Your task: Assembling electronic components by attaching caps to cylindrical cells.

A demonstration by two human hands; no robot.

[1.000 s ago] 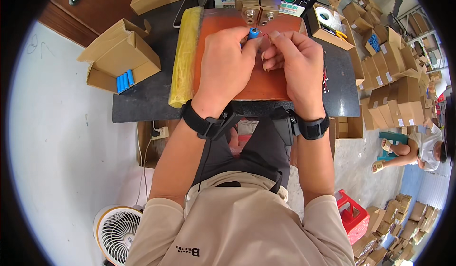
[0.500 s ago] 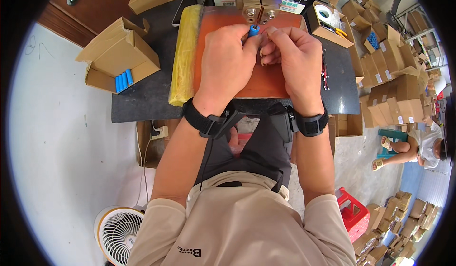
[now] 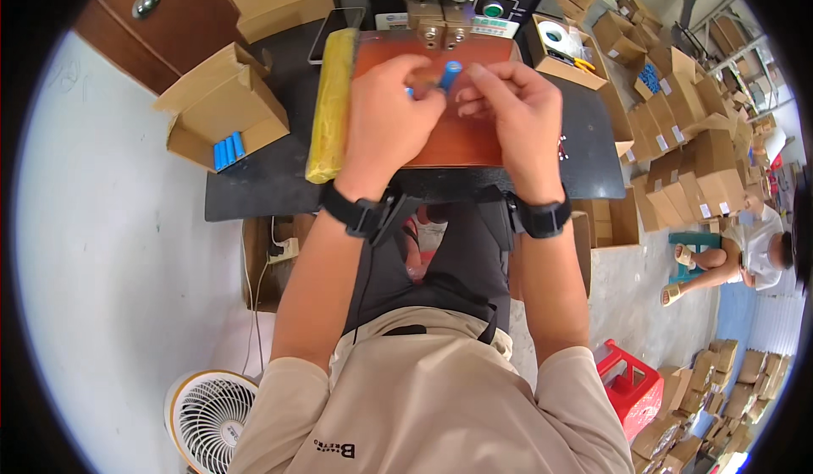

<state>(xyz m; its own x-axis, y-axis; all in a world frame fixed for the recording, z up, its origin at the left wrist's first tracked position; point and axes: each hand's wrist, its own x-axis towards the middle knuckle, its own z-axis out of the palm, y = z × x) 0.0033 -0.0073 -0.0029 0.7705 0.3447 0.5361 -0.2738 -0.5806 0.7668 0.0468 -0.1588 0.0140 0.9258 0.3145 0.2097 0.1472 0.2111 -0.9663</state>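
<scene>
Fingers are hiding most of the blue cylinder, so we are seeing only its upper end at twelve o'clock over the orange mat. Our left hand and right hand are pinching it together, now showing more of it than a second ago.

Black table, reddish-brown board, yellow roll, open cardboard box

Both hands, the left hand and the right hand, pinch a small blue cylinder over the orange mat near the worktop's far edge.
</scene>
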